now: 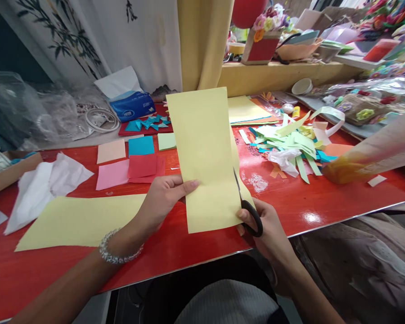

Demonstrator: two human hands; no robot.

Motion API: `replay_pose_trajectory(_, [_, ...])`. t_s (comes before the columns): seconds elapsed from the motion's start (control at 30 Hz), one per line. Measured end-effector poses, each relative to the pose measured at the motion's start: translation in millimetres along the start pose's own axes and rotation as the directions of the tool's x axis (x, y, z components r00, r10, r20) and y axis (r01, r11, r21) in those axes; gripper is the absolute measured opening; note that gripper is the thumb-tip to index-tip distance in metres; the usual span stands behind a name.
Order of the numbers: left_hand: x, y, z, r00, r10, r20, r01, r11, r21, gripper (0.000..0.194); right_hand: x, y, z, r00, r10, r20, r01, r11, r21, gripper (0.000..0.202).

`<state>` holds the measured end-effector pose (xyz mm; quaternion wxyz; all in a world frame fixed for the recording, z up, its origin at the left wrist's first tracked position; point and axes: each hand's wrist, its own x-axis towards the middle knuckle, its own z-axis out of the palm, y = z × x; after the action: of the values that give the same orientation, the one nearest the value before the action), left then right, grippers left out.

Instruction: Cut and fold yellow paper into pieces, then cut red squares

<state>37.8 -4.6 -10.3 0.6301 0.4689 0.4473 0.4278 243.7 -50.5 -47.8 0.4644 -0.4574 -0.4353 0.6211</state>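
Observation:
A pale yellow sheet of paper is held up over the red table. My left hand pinches its left edge, thumb in front. On the right, my right hand grips black-handled scissors, whose blade lies along the sheet's right side. A narrower yellow strip curves outward to the right of the blade. Another yellow sheet lies flat on the table, partly under my left forearm.
Small coloured paper squares lie beyond my left hand, near a blue tissue pack. Paper scraps are heaped at the right on the red table. A crumpled white tissue lies at the left.

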Motion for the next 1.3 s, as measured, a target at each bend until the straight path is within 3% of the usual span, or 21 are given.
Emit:
replay_pose_trajectory(0.2, [1.1,6.0,-3.9,0.997,0.055,-0.053,-0.056,0.998,-0.025,0.015,-2.2,-12.4,-26.1,0.98,-0.043,0.196,0.055,0.997,-0.057,0.049])
replay_pose_trajectory(0.33, [-0.5,7.2,-4.1,0.996,0.076,-0.037,-0.078,0.996,-0.053,0.013,10.7,-30.1,-49.9,0.976,-0.211,-0.042,0.214,0.973,0.086,0.053])
replay_pose_trajectory(0.4, [-1.4,6.8,-3.1,0.998,0.063,0.006,-0.063,0.996,-0.071,0.01,24.9,-39.4,-53.1,0.973,-0.21,-0.092,0.218,0.972,0.092,0.048])
replay_pose_trajectory(0.5, [-1.6,5.3,-1.7,0.996,-0.003,0.085,0.008,0.998,-0.059,0.008,47.4,-53.4,-42.4,0.983,-0.175,0.062,0.175,0.985,0.008,0.049])
replay_pose_trajectory(0.6, [-0.4,3.5,-1.5,0.986,-0.114,0.126,0.11,0.993,0.034,0.012,63.5,-67.2,-23.5,0.962,-0.187,0.201,0.206,0.975,-0.078,0.039])
replay_pose_trajectory(0.73, [1.4,0.9,-2.8,0.969,-0.204,0.14,0.192,0.977,0.094,0.015,76.6,-78.1,-10.0,0.944,-0.295,0.147,0.314,0.94,-0.132,0.045])
replay_pose_trajectory(0.83, [1.8,0.1,-3.7,0.965,-0.215,0.152,0.204,0.975,0.085,0.016,82.5,-77.3,-9.3,0.943,-0.308,0.124,0.324,0.935,-0.141,0.05])
replay_pose_trajectory(1.03, [1.7,2.0,-3.5,0.96,-0.212,0.185,0.208,0.977,0.043,0.016,83.5,-72.4,-8.9,0.926,-0.363,0.109,0.374,0.92,-0.12,0.041])
replay_pose_trajectory(1.3, [0.8,3.3,0.4,0.958,-0.228,0.175,0.24,0.97,-0.047,0.025,81.7,-68.5,-1.5,0.929,-0.349,0.121,0.363,0.924,-0.12,0.04])
